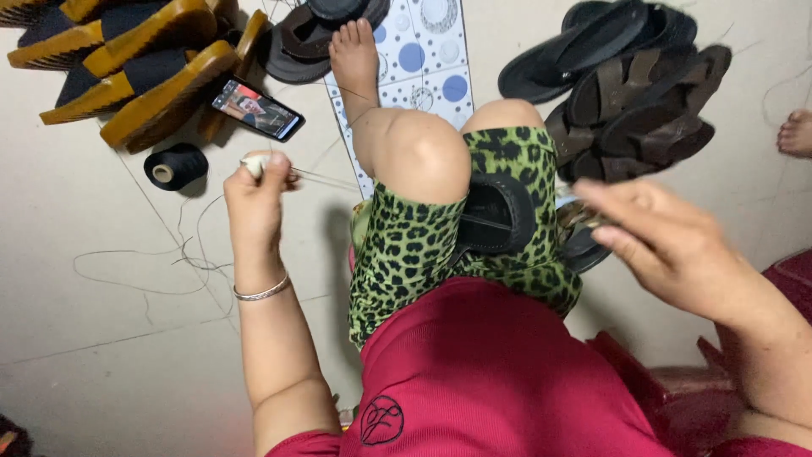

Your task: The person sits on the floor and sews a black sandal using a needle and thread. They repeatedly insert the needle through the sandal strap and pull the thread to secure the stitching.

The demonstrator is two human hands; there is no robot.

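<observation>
A pale, smooth floor fills the view, crossed by loose strands of thread, with a strip of patterned mat [427, 63] bearing blue circles running away toward twelve o'clock.

Nearest, the person sits in a red top and leopard-print green shorts, one knee raised. On that thigh lies a dark sandal sole [497, 213], its long axis running roughly from six to twelve o'clock, toe end toward the knee. It sits between the two hands, clearly nearer the right one.

The right hand [668, 245], at about three o'clock from the sandal sole, is blurred; its fingers reach in toward the sole's right edge and seem to touch or pinch something there, but whether they are closed on it I cannot tell. The left hand [254, 199], out at nine o'clock and well apart from the sole, is closed in a fist around a small pale handle [254, 162], likely an awl or needle grip. A thin taut thread [326, 178] runs from this fist back toward the lap, so the line of pull lies almost across the sole's long axis.

Farther out, a black thread spool [175, 166] stands on the floor near the left hand at ten o'clock, and a phone [257, 109] lies beyond it. At eleven o'clock leans a stack of tan-edged wedge soles [127, 59]; at one to two o'clock lies a heap of dark sandals [630, 85].
</observation>
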